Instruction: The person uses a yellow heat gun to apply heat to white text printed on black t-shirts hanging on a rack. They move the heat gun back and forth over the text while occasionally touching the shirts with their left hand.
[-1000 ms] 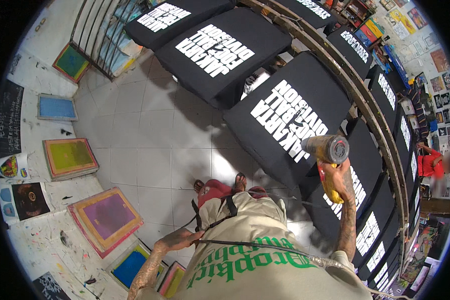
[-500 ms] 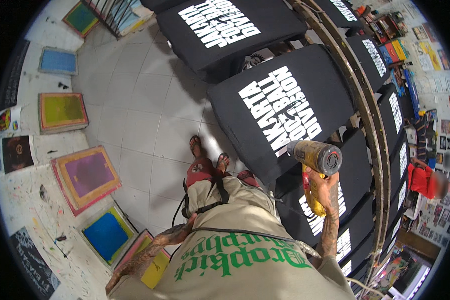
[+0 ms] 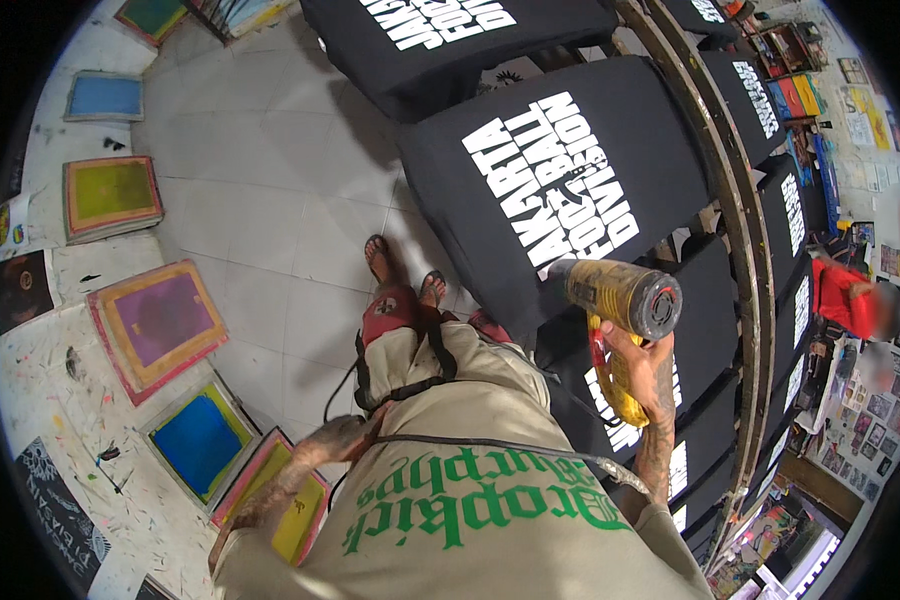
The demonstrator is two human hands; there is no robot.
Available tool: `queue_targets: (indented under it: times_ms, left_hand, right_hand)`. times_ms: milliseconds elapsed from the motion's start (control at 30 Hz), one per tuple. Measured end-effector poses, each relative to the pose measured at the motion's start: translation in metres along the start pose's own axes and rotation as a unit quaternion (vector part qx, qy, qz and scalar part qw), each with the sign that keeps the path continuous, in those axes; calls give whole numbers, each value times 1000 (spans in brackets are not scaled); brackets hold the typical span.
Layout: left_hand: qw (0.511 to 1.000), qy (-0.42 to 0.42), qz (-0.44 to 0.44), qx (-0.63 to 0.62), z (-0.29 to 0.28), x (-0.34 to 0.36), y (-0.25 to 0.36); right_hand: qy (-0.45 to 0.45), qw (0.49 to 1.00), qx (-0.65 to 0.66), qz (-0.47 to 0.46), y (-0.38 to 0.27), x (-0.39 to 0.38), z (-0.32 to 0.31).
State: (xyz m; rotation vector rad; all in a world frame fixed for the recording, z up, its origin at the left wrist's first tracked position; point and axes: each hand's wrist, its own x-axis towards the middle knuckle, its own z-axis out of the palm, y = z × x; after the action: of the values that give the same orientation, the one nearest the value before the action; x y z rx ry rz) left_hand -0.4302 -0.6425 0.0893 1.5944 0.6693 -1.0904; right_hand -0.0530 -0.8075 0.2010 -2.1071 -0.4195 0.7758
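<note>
My right hand (image 3: 648, 372) is closed around the yellow handle of a heat gun (image 3: 622, 295) with a grey body end. Its nozzle points left, at the lower corner of the white lettering on a black T-shirt (image 3: 660, 125) stretched flat over a board. Whether the nozzle touches the cloth, I cannot tell. At my left hip rests my left hand (image 3: 372, 428), close to a dark cord (image 3: 490, 447) that crosses my belly toward my right forearm. The fingers of that hand are mostly hidden.
Several more boards with black shirts line a long wooden rail (image 3: 725, 170) on my right. Framed printing screens, one purple (image 3: 160, 318) and one blue (image 3: 202, 440), lean along the white wall at left. Beyond the rail is a person in red (image 3: 842, 298). Pale floor tiles (image 3: 240, 210) lie between.
The shirts, rail and screens have shifted in view as my head moved. The heat gun has tilted more level, its nozzle now near the bottom of the print. My left hand stays at my hip.
</note>
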Motion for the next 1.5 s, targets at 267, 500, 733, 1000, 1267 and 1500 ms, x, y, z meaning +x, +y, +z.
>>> queue_targets:
  times_ms: [267,500,733,1000,1267,1500]
  left_hand:
    - [922,338,188,-18,-43,50,26]
    - [913,291,282,-49,2,178,114]
    - [901,320,219,-193,19,208,151]
    - [931,311,184,-45,19,215,142]
    - [926,288,174,-171,28,230,149]
    - [914,208,231,-261,30,219,136]
  right_hand:
    - [-7,1000,14,-21,0,-2,-9]
    - [-18,999,-1,-33,-4,1,4]
    - [-28,999,22,-16,0,1,2]
    - [-38,999,9,-13,17,14,-16]
    - [-50,999,-6,-2,28,17,-24]
    - [-12,999,-24,-39,39,18,-33]
